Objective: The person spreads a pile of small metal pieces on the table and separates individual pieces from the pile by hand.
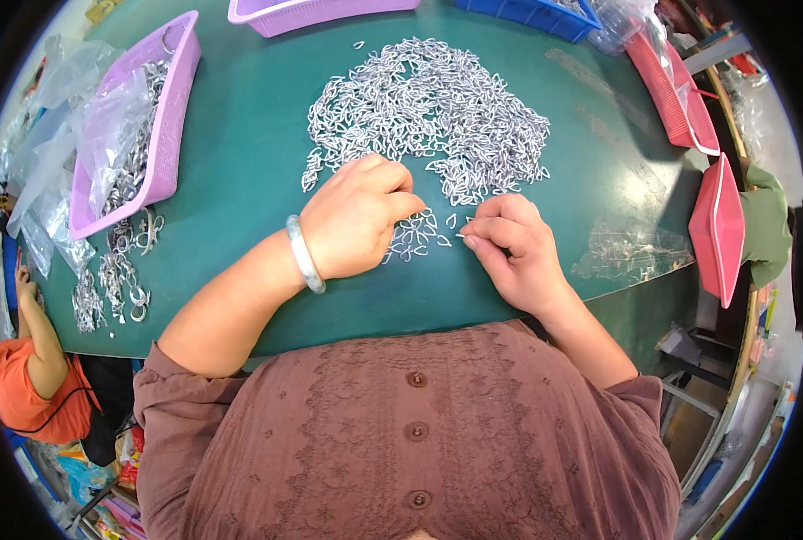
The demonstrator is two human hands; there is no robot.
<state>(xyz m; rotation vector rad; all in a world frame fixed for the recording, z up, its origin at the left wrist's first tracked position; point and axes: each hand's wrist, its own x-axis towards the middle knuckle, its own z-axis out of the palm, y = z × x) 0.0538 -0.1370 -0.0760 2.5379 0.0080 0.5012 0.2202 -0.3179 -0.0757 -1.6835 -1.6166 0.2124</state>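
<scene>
A big heap of small silver pointed-oval metal links (491, 117) lies on the green tabletop. My left hand (356, 216), with a pale bangle (304, 254) at the wrist, is at the heap's near edge. Its fingers are curled and closed, and whatever they hold is hidden beneath them. Beside it a small spread of loose links (412, 236) lies apart from the heap. My right hand (514, 247) is to the right of these, thumb and index finger pinched on one small link (462, 236). A single loose link (451, 220) rests between my two hands.
A purple basket (181, 108) with metal pieces and plastic bags stands at left, silver jewelry pieces (113, 279) near it. At the back are another purple basket (320, 16) and a blue one (527, 18). Red and pink baskets (721, 229) line the right edge. A person in orange (37, 387) sits left.
</scene>
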